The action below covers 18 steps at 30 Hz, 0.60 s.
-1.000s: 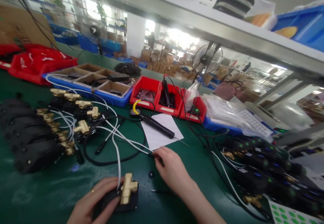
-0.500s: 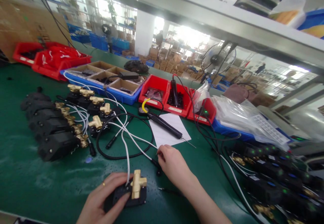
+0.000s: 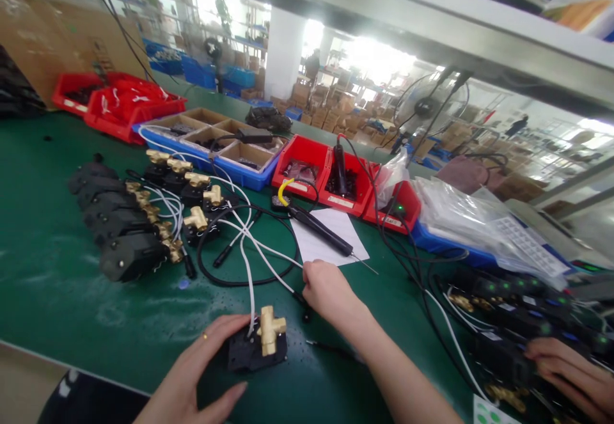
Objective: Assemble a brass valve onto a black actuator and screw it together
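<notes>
In front of me a brass tee-shaped valve fitting (image 3: 269, 331) stands on a black housing (image 3: 242, 355), with a white cable (image 3: 250, 283) rising from it. My left hand (image 3: 204, 363) is beside the housing, thumb spread away and fingertips at its far edge; whether they touch it I cannot tell. My right hand (image 3: 330, 290) is closed on a white cable (image 3: 283, 258) that comes from the left. Just below its fingers lies a black cable connector (image 3: 303, 304). A thin dark lead (image 3: 330, 348) with a bare tip lies under my right forearm.
More brass-and-black valve units (image 3: 125, 254) stand at left. A black electric screwdriver (image 3: 321, 229) rests on white paper (image 3: 352, 235). Behind are a blue divided tray (image 3: 244, 180) and red bins (image 3: 348, 203). At right, another person's hand (image 3: 568, 369) reaches over black units (image 3: 499, 353).
My left thumb has come off the black housing and the hand has opened. My view has shifted slightly. Another person's hand and a sheet with green dots have appeared at right.
</notes>
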### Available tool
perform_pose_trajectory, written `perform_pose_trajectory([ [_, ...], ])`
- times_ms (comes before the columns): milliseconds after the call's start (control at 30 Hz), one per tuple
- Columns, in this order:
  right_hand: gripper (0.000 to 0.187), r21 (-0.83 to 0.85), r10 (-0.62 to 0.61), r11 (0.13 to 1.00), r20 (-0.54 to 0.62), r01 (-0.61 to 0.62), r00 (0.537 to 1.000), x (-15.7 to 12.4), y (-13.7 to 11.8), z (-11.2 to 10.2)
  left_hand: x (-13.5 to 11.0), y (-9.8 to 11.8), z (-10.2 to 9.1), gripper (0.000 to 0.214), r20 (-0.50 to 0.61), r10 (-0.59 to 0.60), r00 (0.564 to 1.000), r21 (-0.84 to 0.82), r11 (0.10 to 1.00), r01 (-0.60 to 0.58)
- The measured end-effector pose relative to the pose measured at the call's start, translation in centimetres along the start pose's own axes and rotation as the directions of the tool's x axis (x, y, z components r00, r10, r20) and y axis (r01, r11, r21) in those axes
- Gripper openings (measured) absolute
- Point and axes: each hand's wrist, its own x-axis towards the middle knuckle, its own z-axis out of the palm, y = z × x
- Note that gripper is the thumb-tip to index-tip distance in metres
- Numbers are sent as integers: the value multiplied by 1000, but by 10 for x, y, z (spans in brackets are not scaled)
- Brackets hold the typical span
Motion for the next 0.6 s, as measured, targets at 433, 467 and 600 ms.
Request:
perform_pose_trajectory([
  [433,13,641,-85,625,-511,445,855,-112,-6,83,15,-2,-10,102,236,36,971,-45,999,-26],
  [467,14,617,-90,626,-551,477,830,-114,-10,87,25,-1,-14,104,285,52,957,-42,998,-42],
  [600,15,576,-80,616,-632,537,771,-115,-20,93,59,4,-21,98,528,91,845,-85,995,-55],
])
